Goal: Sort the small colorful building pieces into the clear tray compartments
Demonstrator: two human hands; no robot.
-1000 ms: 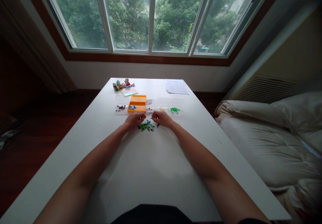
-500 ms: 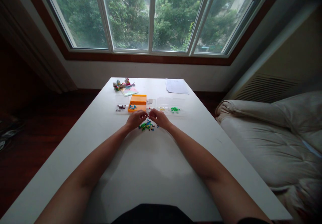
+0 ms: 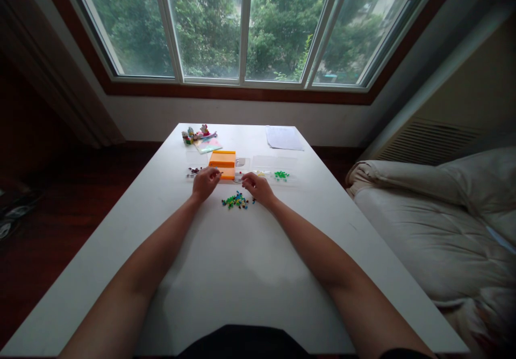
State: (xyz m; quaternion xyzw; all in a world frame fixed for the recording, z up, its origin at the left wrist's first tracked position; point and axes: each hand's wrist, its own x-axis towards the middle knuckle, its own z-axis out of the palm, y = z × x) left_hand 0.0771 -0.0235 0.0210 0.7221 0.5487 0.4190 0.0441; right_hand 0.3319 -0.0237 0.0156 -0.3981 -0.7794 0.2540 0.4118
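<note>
Left hand (image 3: 206, 183) pinching tiny dark piece (image 3: 221, 173) at orange case (image 3: 222, 157); right hand (image 3: 258, 187) curling loosely, contents unclear; multicoloured pile (image 3: 234, 201) lying nearside of hands, likely for easy reach.

A room in a home is being suggested by the furnishings. A white table (image 3: 250, 273) is being lit by daylight from a wide window (image 3: 243, 36), which is being framed by brown wood (image 3: 242, 93); trees (image 3: 205, 36) are being seen through the glass. A reddish, wood-like floor (image 3: 100, 171) is being partly hidden by the table. The left side is being draped by a curtain (image 3: 60, 69), while the right is being filled by a creased, padded sofa or bed (image 3: 423, 230). Toy figures (image 3: 188, 136) are being displayed on the table's far-left corner.
</note>
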